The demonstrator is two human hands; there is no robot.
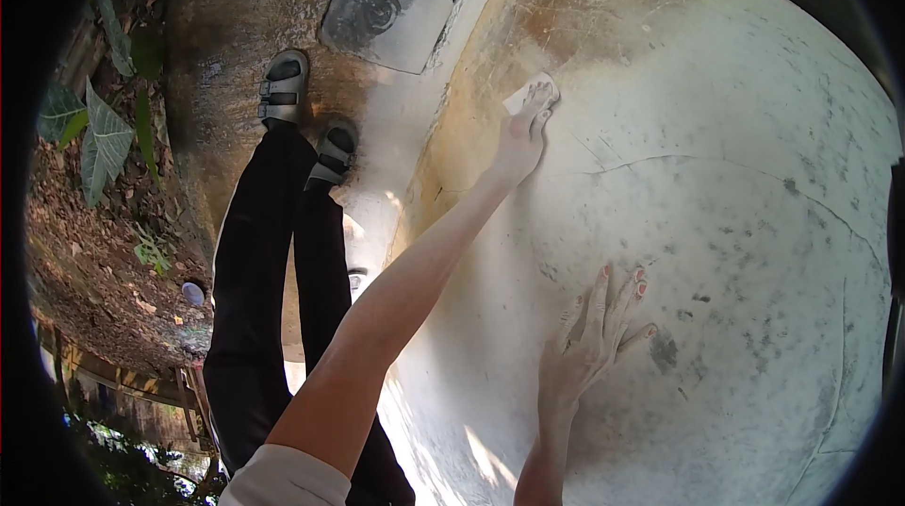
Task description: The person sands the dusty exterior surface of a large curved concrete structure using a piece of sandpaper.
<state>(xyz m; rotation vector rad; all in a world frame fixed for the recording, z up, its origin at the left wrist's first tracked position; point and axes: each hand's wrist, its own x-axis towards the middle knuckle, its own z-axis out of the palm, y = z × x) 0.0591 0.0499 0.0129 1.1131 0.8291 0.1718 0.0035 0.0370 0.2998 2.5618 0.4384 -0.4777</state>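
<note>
My left hand [523,133] presses a small pale pad or folded sheet [517,100] against a large, rounded whitish surface [716,223], near its brown-stained upper part. The fingers lie closed over the pad, and the hand is coated with pale dust. Lower down, my right hand [589,341] rests on the same surface with its fingers spread and nothing held. It is dusty too. Grey spots and thin cracks mark the surface around the hands.
Two sandalled feet [284,91] and black trousers [250,289] are at the left. A square cover [386,11] with a dark hole lies in the floor at the top. Leafy plants [106,143] and reddish soil [104,261] border the far left.
</note>
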